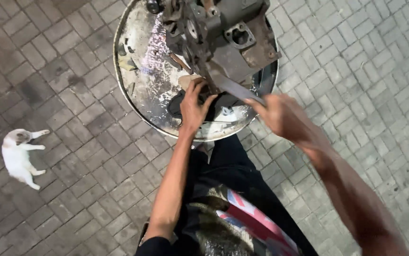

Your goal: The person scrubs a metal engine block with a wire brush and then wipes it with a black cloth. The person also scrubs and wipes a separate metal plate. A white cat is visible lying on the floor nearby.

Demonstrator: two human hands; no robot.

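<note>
The grey, rust-stained engine casting (223,35) sat on the far half of a round metal drum top (133,102), its bulk reaching almost to the far-right edge. A flat metal bar (236,89) ran from under the casting's near side out toward the near-right edge of the drum top, where the right hand (280,114) was closed around its end; that hand was blurred, so the grip looked like a fist on the bar, but the exact finger placement could not be told. The left hand (192,106) lay near the middle of the drum top, fingers curled and pressed down on a small tan block (188,80) and a dark rag or pad (214,105) just beside the bar's inner end.

As a judgement, the bar appeared to be worked as a lever or scraper against the casting's base. Doing that well would call for the left hand to hold the block firm and keep its fingertips clear of the bar's path, and for the right to pull steadily, since the casting stood close to the edge.

Small dark metal scraps (127,57) lay along the left edge of the shiny, scratched drum top. On the brick paving (365,76), well to the left, a white cat (18,156) lay stretched out.
</note>
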